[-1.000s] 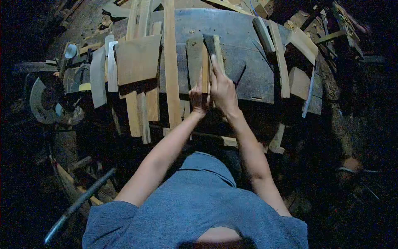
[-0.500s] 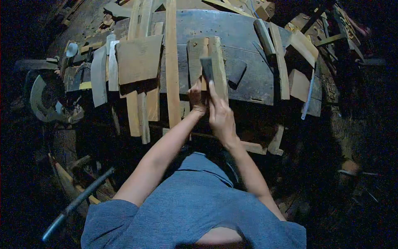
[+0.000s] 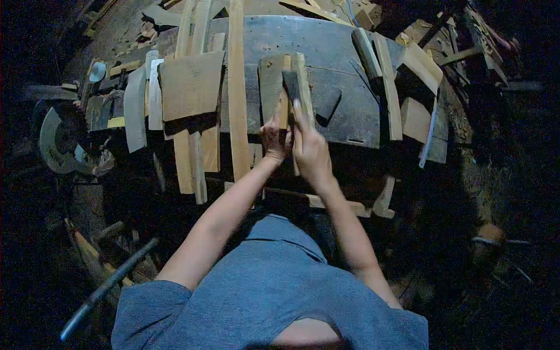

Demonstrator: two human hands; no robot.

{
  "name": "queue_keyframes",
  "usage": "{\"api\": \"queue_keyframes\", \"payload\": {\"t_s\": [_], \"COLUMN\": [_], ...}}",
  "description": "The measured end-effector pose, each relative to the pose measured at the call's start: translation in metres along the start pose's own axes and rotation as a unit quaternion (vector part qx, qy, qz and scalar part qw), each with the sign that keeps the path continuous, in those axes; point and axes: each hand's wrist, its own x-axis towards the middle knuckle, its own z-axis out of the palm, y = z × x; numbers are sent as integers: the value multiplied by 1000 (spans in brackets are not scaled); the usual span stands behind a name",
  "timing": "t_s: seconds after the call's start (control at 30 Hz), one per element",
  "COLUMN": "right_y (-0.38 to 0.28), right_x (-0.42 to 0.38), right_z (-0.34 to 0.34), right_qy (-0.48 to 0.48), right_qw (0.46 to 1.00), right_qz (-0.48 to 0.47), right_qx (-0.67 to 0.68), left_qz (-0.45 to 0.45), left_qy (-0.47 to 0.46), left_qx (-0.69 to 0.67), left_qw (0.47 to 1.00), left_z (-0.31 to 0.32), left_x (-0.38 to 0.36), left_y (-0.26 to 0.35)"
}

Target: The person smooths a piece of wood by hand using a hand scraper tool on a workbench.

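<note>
A narrow strip of orange-toned wood [image 3: 284,111] lies lengthwise between a wider rough board [image 3: 270,81] and a pale-edged length of wood [image 3: 302,76]. My left hand [image 3: 275,138] is closed around the strip's near end, its fingers partly hidden. In my right hand [image 3: 313,153] is a hand tool with a flat dark blade [image 3: 290,83]; one finger stretches along it towards the blade. The blade overlaps the strip's right side in this view, and a pale handle end shows below the right hand. A dark wedge-shaped block [image 3: 328,105] sits just to the right.
The worn workbench [image 3: 338,49] carries a broad board [image 3: 192,87] and a long plank [image 3: 237,116] on the left. Wood blocks [image 3: 421,69] and a thin blue blade [image 3: 429,137] lie at right. A circular-blade saw [image 3: 55,140] stands far left; a metal pipe [image 3: 108,291] slants below.
The tool's blade has shifted slightly forward and to the right relative to the strip. My left hand keeps its hold, and the whole view has slid a little.
</note>
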Motion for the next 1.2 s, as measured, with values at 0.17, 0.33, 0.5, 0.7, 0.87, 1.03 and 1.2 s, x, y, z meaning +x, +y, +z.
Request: {"api": "queue_keyframes", "payload": {"t_s": [0.17,0.33,0.5,0.7,0.87,1.03,1.2], "right_y": [25,71,78,82,50,62,68], "right_x": [88,44,3,-30,-62,-90,-94], "right_z": [-1,1,-26,-1,-28,-20,-6], "right_qy": [-39,51,-8,74,-30,-35,35], "right_qw": [997,984,951,974,919,967,989], "right_qz": [64,23,198,73,258,206,101], "right_qx": [5,170,236,201,297,147,101], "left_qz": [-25,-38,-175,-33,30,102,13], "left_qy": [39,-69,-320,-379,-288,-15,-63], "left_qx": [30,-255,-362,-163,52,108,150], "left_qw": [998,964,858,910,956,989,987], "left_z": [-11,-37,-105,-76,-35,-4,18], "left_x": [7,27,77,146,193,160,95], "left_y": [22,9,3,-25,-15,-24,-35]}}
